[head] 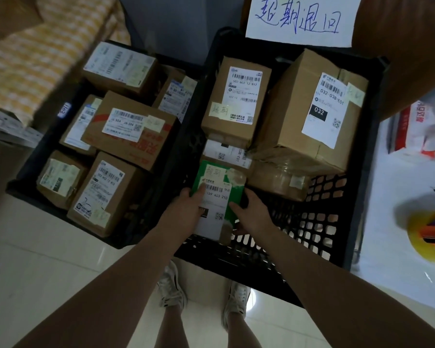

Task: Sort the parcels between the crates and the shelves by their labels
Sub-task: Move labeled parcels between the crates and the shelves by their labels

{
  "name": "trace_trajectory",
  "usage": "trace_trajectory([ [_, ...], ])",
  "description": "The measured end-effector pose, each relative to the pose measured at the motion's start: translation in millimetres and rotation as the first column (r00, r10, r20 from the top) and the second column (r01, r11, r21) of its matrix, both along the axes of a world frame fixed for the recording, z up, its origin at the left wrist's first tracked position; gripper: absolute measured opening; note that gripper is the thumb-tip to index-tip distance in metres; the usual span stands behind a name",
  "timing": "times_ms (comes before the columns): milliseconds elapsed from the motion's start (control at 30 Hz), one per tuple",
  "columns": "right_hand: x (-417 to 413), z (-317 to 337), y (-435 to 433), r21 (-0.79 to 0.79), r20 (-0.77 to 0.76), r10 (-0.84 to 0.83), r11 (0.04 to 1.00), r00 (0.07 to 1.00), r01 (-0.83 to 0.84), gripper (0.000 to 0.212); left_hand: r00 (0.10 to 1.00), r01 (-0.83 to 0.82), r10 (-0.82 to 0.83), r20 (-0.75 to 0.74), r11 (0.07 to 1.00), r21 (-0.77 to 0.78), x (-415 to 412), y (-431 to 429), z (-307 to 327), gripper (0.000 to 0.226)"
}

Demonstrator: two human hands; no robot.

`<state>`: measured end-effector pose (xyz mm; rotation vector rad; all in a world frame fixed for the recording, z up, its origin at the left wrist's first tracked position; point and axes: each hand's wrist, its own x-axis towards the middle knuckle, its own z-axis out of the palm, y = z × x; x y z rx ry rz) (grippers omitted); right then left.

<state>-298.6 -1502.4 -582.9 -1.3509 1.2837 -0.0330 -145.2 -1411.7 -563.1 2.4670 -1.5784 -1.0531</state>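
A green parcel (217,194) with a white barcode label sits low in the right black crate (319,237). My left hand (189,209) grips its left edge, thumb on the label. My right hand (249,212) holds its right edge, fingers curled round the side. Behind it in this crate stand a tall cardboard box (234,101) and a bigger box (312,114) marked 032, with flatter parcels under them. The left black crate (28,177) is packed with several labelled cardboard boxes (128,129).
A white paper sign (301,18) with blue handwriting hangs behind the right crate. At right, a white surface (397,182) carries a yellow object (427,234), pens and a red-and-white bag (417,129). A yellow checked cloth (35,61) lies at upper left. My shoes stand on pale floor tiles.
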Motion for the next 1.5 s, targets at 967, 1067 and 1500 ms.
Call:
trace_trajectory([
  [967, -14.5, 61.1, -12.9, -0.416, -0.591, 0.514, 0.467, 0.622, -0.78, 0.043, 0.947, 0.212, -0.199, 0.253, 0.977, -0.026, -9.3, 5.7, 69.8, 0.037],
  [1067, -0.8, 113.5, -6.9, -0.474, -0.6, 0.54, 0.354, 0.591, -0.806, 0.041, 0.925, 0.158, -0.114, 0.362, 0.983, -0.095, -2.0, 26.0, 120.4, 0.033],
  [1500, 141.0, 350.9, 56.4, -0.84, -0.376, 0.709, 0.009, 0.596, -0.542, 0.029, 0.746, -0.059, 0.304, 0.593, 0.917, -0.395, 75.7, 142.8, 357.8, 0.039],
])
